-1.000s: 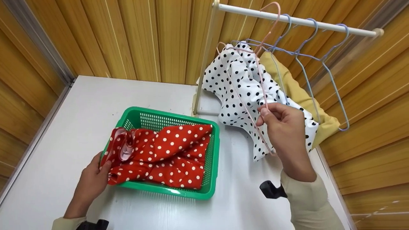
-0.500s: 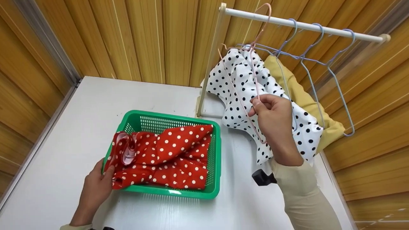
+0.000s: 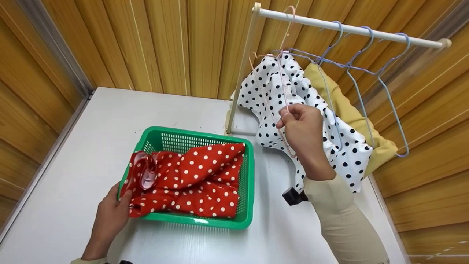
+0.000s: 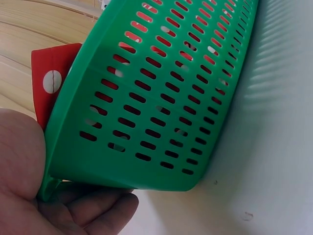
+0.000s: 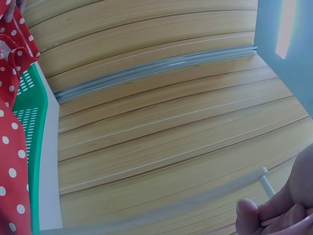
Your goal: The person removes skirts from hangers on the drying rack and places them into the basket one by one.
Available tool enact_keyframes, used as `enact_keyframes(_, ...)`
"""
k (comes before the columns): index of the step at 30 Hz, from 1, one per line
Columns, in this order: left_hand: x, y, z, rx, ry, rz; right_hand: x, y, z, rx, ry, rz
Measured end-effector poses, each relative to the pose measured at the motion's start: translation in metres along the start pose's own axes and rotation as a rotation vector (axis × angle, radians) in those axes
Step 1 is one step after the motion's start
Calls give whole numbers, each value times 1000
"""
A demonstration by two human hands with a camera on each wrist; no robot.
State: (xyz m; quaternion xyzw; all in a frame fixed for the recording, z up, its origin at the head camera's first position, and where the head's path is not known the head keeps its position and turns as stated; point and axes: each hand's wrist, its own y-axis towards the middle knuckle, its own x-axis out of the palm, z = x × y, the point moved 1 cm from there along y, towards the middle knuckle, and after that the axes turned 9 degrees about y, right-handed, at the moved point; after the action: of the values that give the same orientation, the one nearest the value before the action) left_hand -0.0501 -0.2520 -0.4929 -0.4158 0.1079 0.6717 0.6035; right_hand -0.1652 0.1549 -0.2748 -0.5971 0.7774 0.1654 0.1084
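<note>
Head view. Nearest: left hand (image 3: 110, 211) gripping the end of a green basket (image 3: 249, 183), thumb to the inside, fingers curled beneath the rim; left wrist view shows the fingers under the lip. Basket stands on a white table (image 3: 91, 154). Perforated wall looks like thin plastic: probably light, fairly stiff, a little slick. Lip is the sound hold.

Inside it, red dotted cloth (image 3: 198, 172), rumpled, one edge over the rim near the thumb. Looks soft and limp; would likely sag from one corner, so best held at two points.

Further off: right hand (image 3: 304, 126) pinching a side wire of a pink hanger (image 3: 283, 82) between thumb and fingers. Hook is up at the white rail (image 3: 315, 22); whether it bears there, cannot tell. Thin wire, likely feather-light and springy, apt to swivel from the side. Neck below the hook should be steadier.

Beyond: white cloth with black dots (image 3: 265, 121), blue hangers (image 3: 378, 74) on the rail, mustard cloth (image 3: 340, 102), plank wall (image 3: 165, 47).
</note>
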Motion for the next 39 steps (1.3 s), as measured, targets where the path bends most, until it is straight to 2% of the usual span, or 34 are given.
enact_keyframes(7,0,-2,-2,10,2,3,7,3,7,20,-19,-22)
enact_keyframes(12,-1,-2,-4,7,-7,2,8,4,10,-1,-59,-53)
enact_keyframes(19,-1,-2,-4,15,-22,8,-2,5,10,-25,-217,-158)
enact_keyframes(23,0,-1,-4,29,-33,9,-15,6,5,-21,-354,-243)
enact_keyframes(26,1,-1,-2,34,-37,10,-28,8,2,-32,-439,-275)
enact_keyframes(32,0,-2,-1,42,-44,8,-56,17,-2,-75,-540,-271)
enact_keyframes(39,1,-4,-2,64,-20,28,-84,31,0,-115,-642,-185)
